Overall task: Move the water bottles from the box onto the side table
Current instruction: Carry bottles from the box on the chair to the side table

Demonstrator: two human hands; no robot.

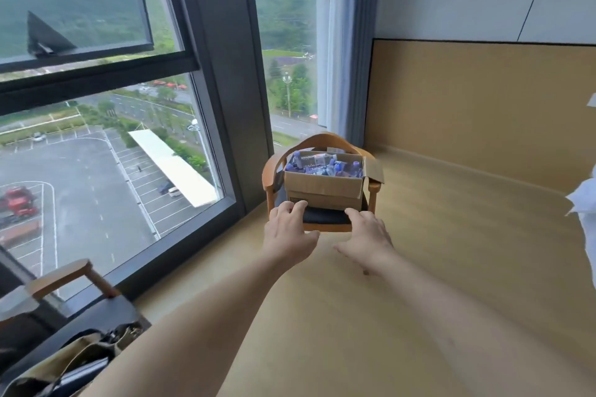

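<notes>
Two grips out ahead, neither on anything: left hand [288,229] and right hand [366,237] stretched forward, fingers spread and loosely straight, palms down, empty. Left fingertips at or just short of the lower near-left corner of the cardboard box [324,188]; actual contact not clear. Right fingertips near the lower near-right corner, over the dark seat cushion.

Box seated on a wooden chair [274,171] by the window [96,138], flaps open, far from the body and reached only at full arm stretch. Inside, a jumble of water bottles [322,164] with purple caps and labels, lying at mixed angles; number not countable. No side table in view, nor any bench; a second wooden chair arm [64,277] at near left, a bag [71,361] beneath it.

Step in hand, by judgement: getting to the box, nothing yet lifted out. To do it well:
- Close in first rather than working at full stretch.
- Either take the box by its two lower corners, one grip each side, and draw it level toward the near edge of the seat, or reach over the near wall and pick bottles singly.
- Watch the open right flap and the curved chair back around the far side of the box.
- Take each bottle around the body, not the cap.
- Expect loose bottles to roll when one is pulled free.
</notes>
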